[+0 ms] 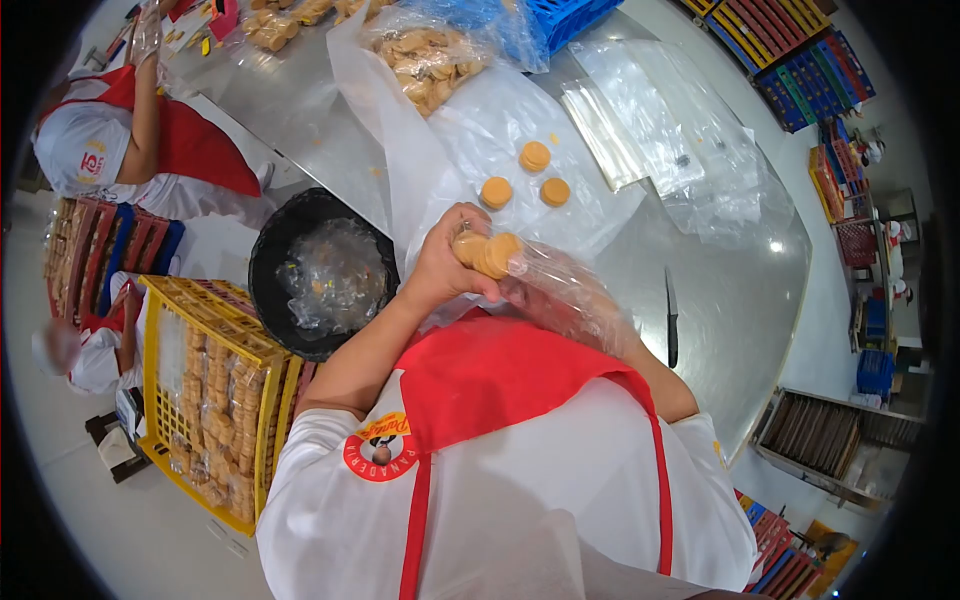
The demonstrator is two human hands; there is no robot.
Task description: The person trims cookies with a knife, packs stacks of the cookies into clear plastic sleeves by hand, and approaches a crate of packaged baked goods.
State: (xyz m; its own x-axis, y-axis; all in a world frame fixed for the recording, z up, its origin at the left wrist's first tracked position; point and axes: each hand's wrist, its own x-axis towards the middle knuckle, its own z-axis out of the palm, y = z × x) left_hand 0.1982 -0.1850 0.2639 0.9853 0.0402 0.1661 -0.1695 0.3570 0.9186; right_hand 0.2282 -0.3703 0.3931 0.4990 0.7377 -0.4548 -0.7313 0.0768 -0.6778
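My left hand is closed around a short row of round, flat, golden-brown cookies. My right hand shows blurrily through a clear plastic bag, whose mouth lies against the right end of the cookies. The fingers of that hand are partly hidden by the plastic, but they appear wrapped round the bag. Just beyond my hands, three small stacks of similar cookies, one of them a front stack, stand on a white plastic sheet. A large bag of loose cookies lies farther back.
A knife lies on the metal table to my right, near flat clear bags. At left stand a black bin with plastic scraps and a yellow crate of packed cookies. A co-worker works at far left.
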